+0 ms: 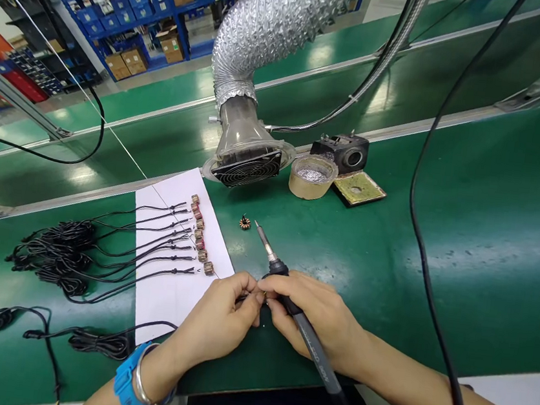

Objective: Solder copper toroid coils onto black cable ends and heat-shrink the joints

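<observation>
My right hand (309, 308) is closed around a soldering iron (310, 340), its metal tip pointing up and away over the bench. That hand's thumb and forefinger also meet my left hand (225, 314) at a tiny piece mostly hidden by the fingertips. My left hand is pinched shut on the end of a black cable (154, 324), which runs in from the left under the wrist. Beyond the iron's tip lies a small copper-wound ring coil (245, 222). Several similar coils (199, 235) stand in a row on a white sheet (161, 304), beside black cable ends (178, 258).
Bundled black cables (62, 250) lie at left. A fume extractor nozzle (250, 161) hangs over the bench. Behind the iron sit a tape roll (301, 185), a yellow sponge tray (359, 188) and a black iron holder (341, 151). A thin wire (124, 148) slants down toward my hands.
</observation>
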Action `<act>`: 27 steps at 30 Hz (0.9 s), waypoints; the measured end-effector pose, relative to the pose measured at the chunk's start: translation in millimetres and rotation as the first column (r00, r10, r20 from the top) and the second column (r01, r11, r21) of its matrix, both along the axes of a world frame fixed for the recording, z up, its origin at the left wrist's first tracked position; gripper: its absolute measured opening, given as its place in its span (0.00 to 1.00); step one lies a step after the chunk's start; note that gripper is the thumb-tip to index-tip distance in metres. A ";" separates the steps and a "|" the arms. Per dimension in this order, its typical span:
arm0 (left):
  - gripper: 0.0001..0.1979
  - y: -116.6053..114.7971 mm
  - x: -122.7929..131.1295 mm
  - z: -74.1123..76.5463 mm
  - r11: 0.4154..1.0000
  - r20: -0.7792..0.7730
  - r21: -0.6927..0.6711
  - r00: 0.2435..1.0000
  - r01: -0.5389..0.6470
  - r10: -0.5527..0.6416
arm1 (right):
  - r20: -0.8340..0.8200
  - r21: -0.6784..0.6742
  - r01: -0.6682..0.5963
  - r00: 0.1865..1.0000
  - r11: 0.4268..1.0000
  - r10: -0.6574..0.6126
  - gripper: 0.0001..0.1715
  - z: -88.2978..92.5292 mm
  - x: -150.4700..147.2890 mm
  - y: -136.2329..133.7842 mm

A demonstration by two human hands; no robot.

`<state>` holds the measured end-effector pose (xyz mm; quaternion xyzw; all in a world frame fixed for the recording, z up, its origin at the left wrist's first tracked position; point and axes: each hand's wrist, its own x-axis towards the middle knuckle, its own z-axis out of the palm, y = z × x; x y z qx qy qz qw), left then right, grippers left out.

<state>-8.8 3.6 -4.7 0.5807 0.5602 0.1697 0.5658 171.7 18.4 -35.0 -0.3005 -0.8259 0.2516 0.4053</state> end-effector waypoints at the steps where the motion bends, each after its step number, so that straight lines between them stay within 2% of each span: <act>1: 0.15 0.2 0.2 -0.7 1.000 0.018 -0.025 1.000 0.007 -0.006 | 0.005 0.027 -0.002 1.000 1.000 0.002 0.17 -1.0 0.1 -0.2; 6: 0.15 -1.0 2.2 -4.7 0.997 0.074 -0.069 0.997 0.021 -0.016 | 0.043 0.122 -0.001 0.999 0.992 -0.004 0.15 -2.5 5.3 0.7; 12: 0.12 -5.6 4.8 -6.0 0.998 0.045 -0.039 0.998 -0.041 0.043 | -0.019 0.058 0.021 1.000 0.998 -0.020 0.18 4.5 17.0 2.6; 17: 0.12 -6.4 6.5 -5.1 0.998 0.048 -0.026 0.997 -0.059 0.060 | 0.017 0.088 0.013 1.000 0.996 -0.015 0.18 -2.2 12.3 2.3; 21: 0.13 -7.6 7.6 -7.6 0.996 0.056 -0.019 0.995 -0.082 0.083 | -0.023 -0.035 0.070 0.997 0.997 -0.071 0.16 -4.7 4.5 3.1; 24: 0.13 -8.2 8.3 -9.7 0.995 0.056 -0.025 0.994 -0.095 0.096 | -0.073 -0.172 0.040 0.996 0.984 -0.054 0.17 -3.4 3.0 3.2; 27: 0.13 -8.0 9.0 -11.0 0.994 0.057 -0.023 0.993 -0.106 0.108 | -0.095 -0.247 0.000 0.995 0.969 -0.025 0.18 -2.3 5.1 3.1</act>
